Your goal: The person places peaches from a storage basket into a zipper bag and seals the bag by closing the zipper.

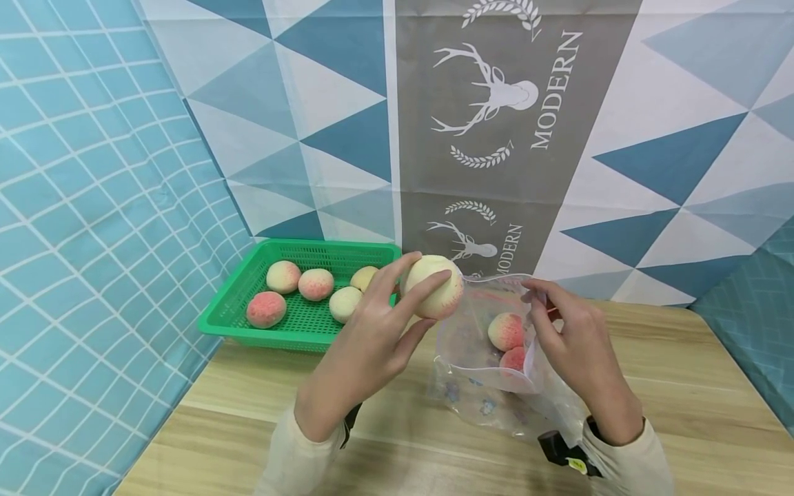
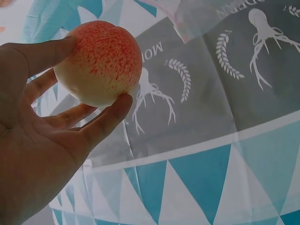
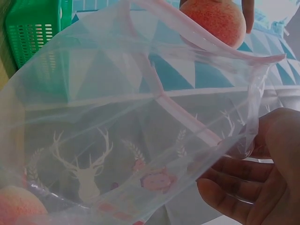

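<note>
A pale yellow and red peach (image 1: pixel 442 293) is gripped by my left hand (image 1: pixel 384 324), held up beside the mouth of a clear zip bag (image 1: pixel 462 341). In the left wrist view the thumb and fingers of the left hand (image 2: pixel 56 117) curl round the peach (image 2: pixel 101 63). My right hand (image 1: pixel 573 337) pinches the bag's right edge, and its mouth gapes. Inside the bag lie two peaches (image 1: pixel 505 332), seen through the opening. The right wrist view has the right hand (image 3: pixel 262 173) at the rim of the bag (image 3: pixel 187 117), the held peach (image 3: pixel 215 23) above it.
A green plastic basket (image 1: pixel 298 337) with several peaches (image 1: pixel 267 310) stands at the back left of the wooden table (image 1: pixel 397 441). Patterned cloth (image 1: pixel 335 124) hangs close behind, and a blue checked cloth (image 1: pixel 80 207) borders the left side.
</note>
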Motion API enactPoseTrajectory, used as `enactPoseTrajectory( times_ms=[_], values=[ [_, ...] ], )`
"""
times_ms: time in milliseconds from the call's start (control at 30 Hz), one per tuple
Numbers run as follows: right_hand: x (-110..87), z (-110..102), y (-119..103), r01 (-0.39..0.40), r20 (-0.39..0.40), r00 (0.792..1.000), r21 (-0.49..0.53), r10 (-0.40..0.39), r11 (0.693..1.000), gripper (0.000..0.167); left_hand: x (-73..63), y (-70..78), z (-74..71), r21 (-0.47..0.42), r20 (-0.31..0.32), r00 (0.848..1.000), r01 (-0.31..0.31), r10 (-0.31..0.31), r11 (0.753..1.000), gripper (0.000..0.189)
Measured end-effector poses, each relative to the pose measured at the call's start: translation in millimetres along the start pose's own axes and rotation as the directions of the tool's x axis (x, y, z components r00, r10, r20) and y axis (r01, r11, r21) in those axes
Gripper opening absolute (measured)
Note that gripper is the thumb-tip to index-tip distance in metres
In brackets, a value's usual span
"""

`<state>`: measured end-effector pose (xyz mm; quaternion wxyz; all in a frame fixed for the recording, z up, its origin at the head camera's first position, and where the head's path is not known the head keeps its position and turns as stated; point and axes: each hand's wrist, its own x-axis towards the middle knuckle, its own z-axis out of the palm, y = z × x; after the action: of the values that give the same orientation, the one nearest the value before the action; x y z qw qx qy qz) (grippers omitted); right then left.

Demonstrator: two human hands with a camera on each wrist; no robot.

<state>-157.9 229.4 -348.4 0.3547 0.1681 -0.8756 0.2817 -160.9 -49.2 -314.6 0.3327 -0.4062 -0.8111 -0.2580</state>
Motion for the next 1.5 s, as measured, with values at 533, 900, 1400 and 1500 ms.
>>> enactPoseTrajectory(
  times_ms=[533,900,1400,1500],
  values=[
    [0.6,-0.7,0.9,0.015,0.016,1.0,0.008,-0.015,1.0,0.028,1.7,10.3,19.4,-0.015,0.082,0.994,-0.071,0.072,0.997,0.053],
    [2.0,-3.2,1.6,0.019,0.004,1.0,0.022,-0.02,1.0,0.032,-2.2,12.1,32.9,0.046,0.291,0.955,-0.073,0.057,0.996,0.062],
    [1.5,-5.3,1.4,0.023,0.008,1.0,0.021,-0.024,0.999,0.031,-5.7,18.0,43.2,0.123,0.414,0.907,-0.132,0.07,0.984,0.06],
    [0.3,-5.4,0.5,0.025,0.015,1.0,0.026,-0.026,0.999,0.032,-7.0,19.4,46.8,0.14,0.437,0.897,-0.144,0.07,0.98,0.06]
  ],
)
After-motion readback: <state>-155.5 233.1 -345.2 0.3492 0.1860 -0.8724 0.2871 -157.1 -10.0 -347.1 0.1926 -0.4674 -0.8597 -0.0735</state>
